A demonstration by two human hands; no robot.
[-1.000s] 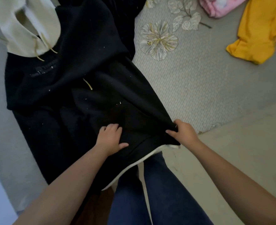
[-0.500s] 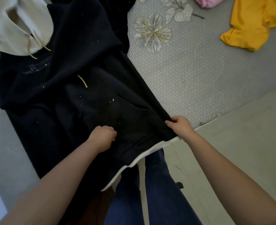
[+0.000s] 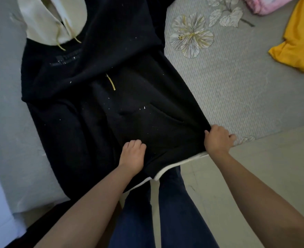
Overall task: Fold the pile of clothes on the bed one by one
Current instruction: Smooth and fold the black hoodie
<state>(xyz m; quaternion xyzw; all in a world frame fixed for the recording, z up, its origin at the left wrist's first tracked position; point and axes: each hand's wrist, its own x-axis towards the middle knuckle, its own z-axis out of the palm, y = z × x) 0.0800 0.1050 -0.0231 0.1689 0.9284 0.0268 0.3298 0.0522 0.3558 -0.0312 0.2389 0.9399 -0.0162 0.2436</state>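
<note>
Grey bed [image 3: 237, 90] carries black hoodie [image 3: 112, 104], yellow garment [image 3: 297, 45], pink cloth [image 3: 265, 5].

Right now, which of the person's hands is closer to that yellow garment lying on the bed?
The right hand. It grips the black hoodie's hem corner at the bed's edge, on the yellow garment's side. The left hand rests mid-hem, farther away.

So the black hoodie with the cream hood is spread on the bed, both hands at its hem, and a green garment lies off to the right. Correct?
Not quite: the garment on the right is yellow, not green, as the head view shows. The rest holds: the black hoodie lies spread on the bed, with the left hand and right hand at its hem.
</note>
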